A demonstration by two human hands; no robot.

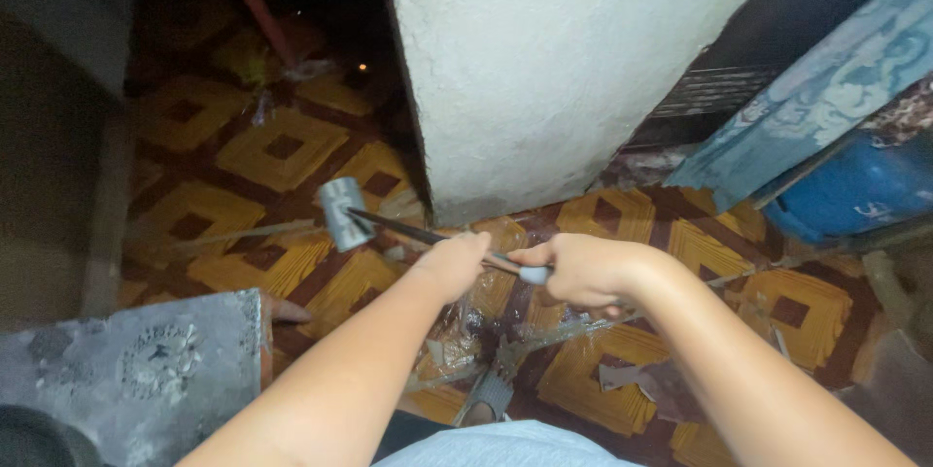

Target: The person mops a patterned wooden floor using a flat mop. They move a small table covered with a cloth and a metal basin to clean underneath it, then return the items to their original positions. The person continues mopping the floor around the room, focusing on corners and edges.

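Gripping hammer (389,224) two-handed: left hand (455,263) closed mid-handle, right hand (581,271) closed on handle end; hammer head just left of white wall corner (544,78).

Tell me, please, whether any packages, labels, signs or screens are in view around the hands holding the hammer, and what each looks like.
Grey slab, lower left of the view: flat, mottled grey, with a round embossed seal-like mark; its detail is too blurred to make out.
Blue container, right edge: rounded, bright blue, with a small pale mark on its side.
No screens, signs or packages show otherwise.
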